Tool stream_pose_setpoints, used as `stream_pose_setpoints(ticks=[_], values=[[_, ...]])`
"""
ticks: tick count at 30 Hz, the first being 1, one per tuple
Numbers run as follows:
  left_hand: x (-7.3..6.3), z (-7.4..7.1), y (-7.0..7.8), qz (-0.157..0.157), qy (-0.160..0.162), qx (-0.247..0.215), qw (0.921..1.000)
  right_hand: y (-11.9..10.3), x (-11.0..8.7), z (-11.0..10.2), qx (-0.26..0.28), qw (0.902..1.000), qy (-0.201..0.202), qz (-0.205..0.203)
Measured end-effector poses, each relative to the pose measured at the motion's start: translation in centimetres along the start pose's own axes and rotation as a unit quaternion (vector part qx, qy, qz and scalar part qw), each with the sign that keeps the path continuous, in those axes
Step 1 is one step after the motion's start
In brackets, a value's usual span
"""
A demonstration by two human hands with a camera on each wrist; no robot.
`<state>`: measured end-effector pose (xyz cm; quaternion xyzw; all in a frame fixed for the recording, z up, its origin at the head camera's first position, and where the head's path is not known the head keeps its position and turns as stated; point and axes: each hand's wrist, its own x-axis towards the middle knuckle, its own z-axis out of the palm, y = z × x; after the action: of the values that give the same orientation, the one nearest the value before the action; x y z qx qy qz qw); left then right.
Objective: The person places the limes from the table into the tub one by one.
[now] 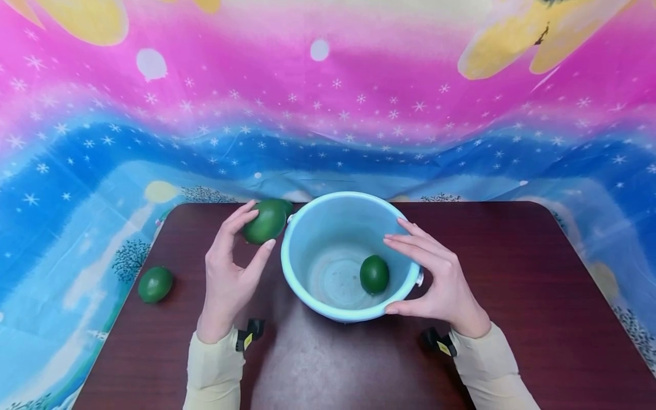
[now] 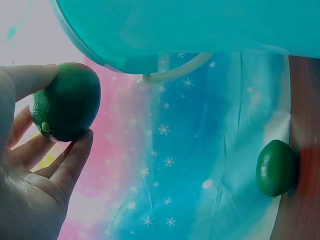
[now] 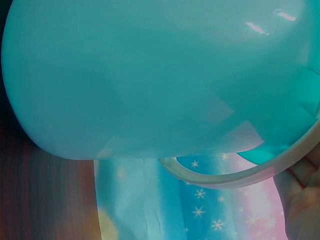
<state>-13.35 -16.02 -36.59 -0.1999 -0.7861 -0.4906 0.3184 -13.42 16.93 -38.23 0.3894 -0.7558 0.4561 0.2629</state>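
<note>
My left hand (image 1: 230,270) holds a green lime (image 1: 265,221) between thumb and fingers, just left of a light blue bucket (image 1: 289,276) and raised near its rim. The left wrist view shows this lime (image 2: 70,102) in the fingertips. My right hand (image 1: 438,273) grips the right side of the bucket's rim, thumb at the near edge and fingers over the far part. Inside the bucket, one lime (image 1: 374,274) lies on the bottom, toward the right. The bucket's pale handle (image 3: 240,177) hangs down on its far side in the right wrist view.
Another lime (image 1: 155,284) lies on the dark wooden table (image 1: 512,319) at the left. Behind the held lime, one more lime (image 1: 288,206) is partly hidden near the table's far edge. A colourful patterned cloth (image 1: 359,114) hangs behind the table.
</note>
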Motion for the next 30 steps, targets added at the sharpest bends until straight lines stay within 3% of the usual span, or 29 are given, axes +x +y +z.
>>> stream_pose_setpoints(ticks=[15, 23, 30], values=[[-0.1, 0.2, 0.4, 0.017, -0.012, 0.002, 0.9998, 0.0, -0.2, 0.0, 0.000, 1.0000, -0.004, 0.006], [-0.6, 0.8, -1.6, 0.038, -0.022, -0.013, 0.9990, 0.2, -0.2, 0.0, -0.001, 1.0000, -0.004, 0.004], [-0.8, 1.1, -1.9, 0.049, -0.032, -0.018, 0.9981, 0.2, -0.1, 0.1, -0.002, 1.0000, -0.005, 0.008]])
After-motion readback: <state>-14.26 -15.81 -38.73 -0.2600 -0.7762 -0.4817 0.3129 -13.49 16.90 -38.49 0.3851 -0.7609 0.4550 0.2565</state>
